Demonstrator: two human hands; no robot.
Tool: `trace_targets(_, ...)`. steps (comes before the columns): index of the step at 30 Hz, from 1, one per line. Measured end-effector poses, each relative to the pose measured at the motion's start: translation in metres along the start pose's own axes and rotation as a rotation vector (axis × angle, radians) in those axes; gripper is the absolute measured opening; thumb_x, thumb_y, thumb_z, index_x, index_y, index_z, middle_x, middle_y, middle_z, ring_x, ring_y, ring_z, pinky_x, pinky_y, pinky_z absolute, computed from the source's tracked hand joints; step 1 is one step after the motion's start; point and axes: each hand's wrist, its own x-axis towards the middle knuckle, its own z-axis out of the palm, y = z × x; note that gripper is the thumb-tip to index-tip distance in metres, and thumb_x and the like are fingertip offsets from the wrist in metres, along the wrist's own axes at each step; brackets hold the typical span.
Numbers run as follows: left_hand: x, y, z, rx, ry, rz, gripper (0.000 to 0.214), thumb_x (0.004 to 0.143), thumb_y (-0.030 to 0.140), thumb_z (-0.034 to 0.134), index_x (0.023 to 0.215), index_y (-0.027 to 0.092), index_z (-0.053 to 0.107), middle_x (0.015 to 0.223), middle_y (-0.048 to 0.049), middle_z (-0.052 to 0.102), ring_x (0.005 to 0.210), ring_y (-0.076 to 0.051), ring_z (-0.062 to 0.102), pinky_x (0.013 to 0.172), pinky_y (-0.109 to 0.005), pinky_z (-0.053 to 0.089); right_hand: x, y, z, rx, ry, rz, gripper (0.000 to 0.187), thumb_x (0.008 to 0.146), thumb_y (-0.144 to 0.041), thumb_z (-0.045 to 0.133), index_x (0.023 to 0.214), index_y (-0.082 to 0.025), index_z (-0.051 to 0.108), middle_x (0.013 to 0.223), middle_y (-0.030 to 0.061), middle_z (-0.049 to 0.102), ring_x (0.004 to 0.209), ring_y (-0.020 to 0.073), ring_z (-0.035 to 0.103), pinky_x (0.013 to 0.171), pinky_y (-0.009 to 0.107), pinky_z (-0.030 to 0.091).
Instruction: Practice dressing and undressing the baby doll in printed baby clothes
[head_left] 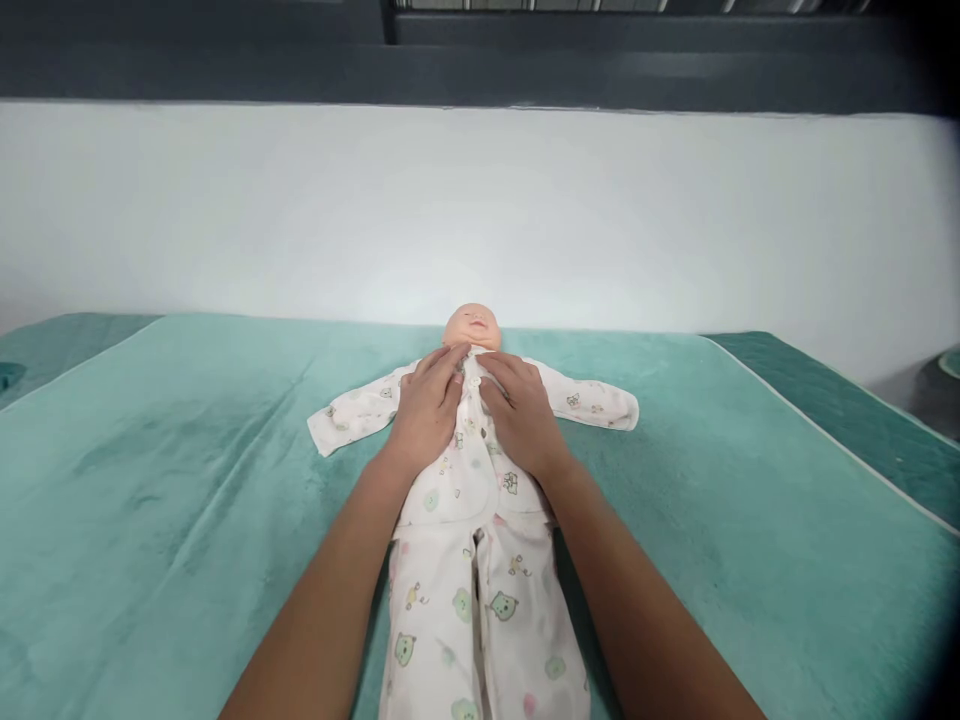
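Note:
A baby doll (472,325) lies on its back in the middle of a teal blanket (187,480), dressed in a white one-piece suit (480,590) printed with small bears. Its sleeves stretch out to either side. My left hand (429,402) lies on the left side of the doll's chest, fingers bent toward the button line near the collar. My right hand (517,408) rests on the right side of the chest, fingertips at the same buttoned front. Both hands press on the suit's fabric; whether they pinch a button is hidden.
The teal blanket covers a wide flat surface and ends in a white-trimmed edge (825,435) at the right. A white wall (480,210) rises behind it, with a dark ledge (480,60) above.

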Motion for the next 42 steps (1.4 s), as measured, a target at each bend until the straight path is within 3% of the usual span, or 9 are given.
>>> trace_targets(8,-0.002,0.003,-0.001,-0.005,0.036,0.099,0.045,0.097,0.024,0.03,0.139,0.032,0.046,0.14,-0.0027,0.053,0.132,-0.022,0.039,0.106,-0.042,0.03,0.002,-0.003,-0.003,-0.064,-0.078,0.023,0.035,0.095,-0.028,0.037,0.124,-0.028,0.057,0.134,0.004,0.053,0.12,0.024,0.045,0.1,0.041,0.037)
trace_targets(16,-0.002,0.003,0.001,-0.047,0.029,-0.01,0.042,0.097,0.027,0.033,0.134,0.03,0.052,0.134,-0.0043,0.057,0.127,-0.023,0.044,0.106,-0.042,0.028,0.002,-0.003,-0.003,-0.048,-0.077,0.077,0.033,0.093,-0.028,0.038,0.118,-0.029,0.059,0.132,0.0052,0.054,0.12,0.0255,0.045,0.098,0.043,0.037)
trace_targets(23,-0.002,0.0,-0.001,-0.139,0.017,-0.04,0.041,0.096,0.029,0.035,0.134,0.031,0.052,0.137,-0.0033,0.054,0.129,-0.022,0.042,0.11,-0.041,0.028,0.007,0.002,0.0,-0.031,-0.187,0.186,0.042,0.094,-0.036,0.037,0.133,-0.035,0.052,0.148,0.0016,0.041,0.134,0.0305,0.032,0.104,0.055,0.028)
trace_targets(28,-0.005,-0.002,-0.002,-0.249,0.041,-0.019,0.039,0.094,0.029,0.041,0.13,0.03,0.057,0.136,-0.0025,0.055,0.129,-0.02,0.044,0.11,-0.037,0.031,0.012,0.01,-0.002,0.083,-0.244,0.235,0.05,0.092,-0.039,0.04,0.142,-0.034,0.042,0.152,0.0001,0.037,0.139,0.0289,0.026,0.111,0.053,0.021)
trace_targets(30,-0.007,-0.001,-0.003,-0.29,0.083,-0.004,0.034,0.093,0.028,0.044,0.122,0.028,0.062,0.131,-0.0025,0.058,0.125,-0.02,0.048,0.108,-0.034,0.034,0.01,0.011,-0.003,0.163,-0.202,0.213,0.048,0.091,-0.039,0.043,0.139,-0.032,0.047,0.149,0.0003,0.041,0.139,0.0259,0.028,0.113,0.048,0.021)
trace_targets(32,-0.009,0.002,-0.005,-0.308,0.143,-0.01,0.028,0.092,0.028,0.046,0.111,0.026,0.066,0.122,-0.0028,0.063,0.117,-0.019,0.053,0.101,-0.032,0.038,0.005,0.01,-0.005,0.235,-0.074,0.19,0.041,0.091,-0.037,0.045,0.13,-0.028,0.053,0.142,0.0026,0.049,0.134,0.023,0.035,0.111,0.043,0.027)
trace_targets(35,-0.013,0.009,-0.012,-0.345,0.183,-0.073,0.02,0.09,0.033,0.051,0.095,0.023,0.068,0.1,-0.0026,0.068,0.094,-0.019,0.059,0.083,-0.03,0.043,-0.007,0.001,-0.013,0.254,0.119,0.176,0.022,0.091,-0.033,0.045,0.104,-0.024,0.059,0.116,0.0044,0.061,0.11,0.0196,0.053,0.094,0.035,0.041)
trace_targets(38,-0.015,0.014,-0.025,-0.38,0.031,-0.103,0.02,0.086,0.038,0.057,0.081,0.021,0.067,0.08,-0.0008,0.066,0.073,-0.016,0.055,0.068,-0.028,0.041,-0.019,-0.016,-0.026,0.165,0.013,0.142,0.017,0.091,-0.035,0.048,0.08,-0.023,0.052,0.081,-0.0003,0.06,0.074,0.015,0.054,0.067,0.028,0.041)
trace_targets(42,-0.016,0.014,-0.041,-0.355,-0.282,-0.065,0.017,0.082,0.037,0.061,0.077,0.023,0.07,0.076,-0.0004,0.062,0.065,-0.014,0.048,0.06,-0.027,0.037,-0.028,-0.035,-0.042,-0.055,-0.22,0.056,0.022,0.087,-0.031,0.054,0.069,-0.022,0.045,0.07,-0.0019,0.053,0.064,0.0133,0.047,0.056,0.027,0.032)
